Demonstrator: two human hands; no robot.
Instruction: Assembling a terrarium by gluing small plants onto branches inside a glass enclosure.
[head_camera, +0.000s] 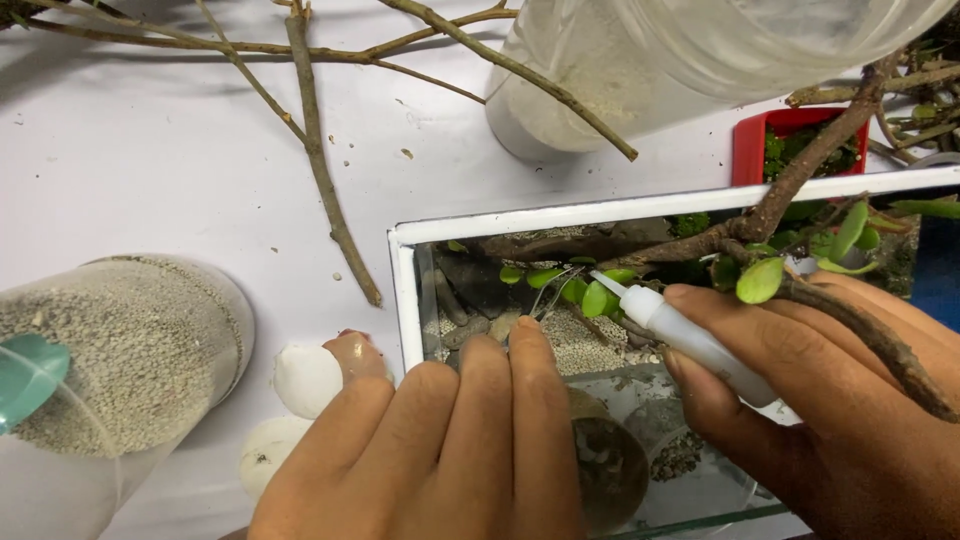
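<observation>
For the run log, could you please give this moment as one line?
left hand: steadies tweezers in glass tank | right hand: holds white nozzle bottle, tip at green leaves

- Two hands in view, both bare: no gloves, no rings, no watch or band seen.
- Left hand (440, 450): seen from the back; four fingers showed w/ knuckles and creased joints; nails short and plain where visible, no polish; thumb not seen.
- Right hand (830, 400): back and side showed; thumb and forefinger visible, other fingers hidden; nails couldn't be made out.
- No sleeves or cuffs showed; wrists were cut off by the frame's bottom edge, so clothing couldn't be told.
- No marks, plasters or tattoos seen on either hand.
</observation>
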